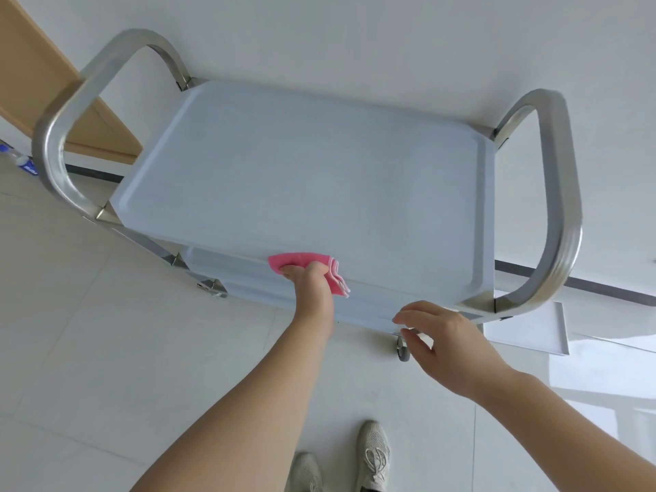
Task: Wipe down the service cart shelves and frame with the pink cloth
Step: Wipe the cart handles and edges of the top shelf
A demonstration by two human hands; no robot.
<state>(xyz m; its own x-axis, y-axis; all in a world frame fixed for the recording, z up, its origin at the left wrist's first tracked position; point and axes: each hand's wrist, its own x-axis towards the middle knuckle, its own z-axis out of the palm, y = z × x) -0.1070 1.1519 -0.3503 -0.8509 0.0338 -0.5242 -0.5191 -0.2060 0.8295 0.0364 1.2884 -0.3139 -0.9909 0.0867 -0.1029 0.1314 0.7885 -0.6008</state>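
The service cart stands in front of me against a white wall, with a pale blue top shelf [301,179] and steel handle loops at the left [56,136] and right [561,214]. My left hand [312,282] grips the folded pink cloth [301,262] and presses it on the near front edge of the top shelf. Part of the cloth hangs below my fingers. My right hand [440,342] hovers with fingers apart just below the front right edge of the cart, holding nothing. A lower shelf [220,268] shows beneath the top one.
A wooden door [39,87] stands at the left behind the cart. A blue-labelled bottle [21,161] lies on the floor by the left handle. A white tray [532,332] sits on the floor at the right. A cart wheel [403,353] and my shoes [340,459] are near.
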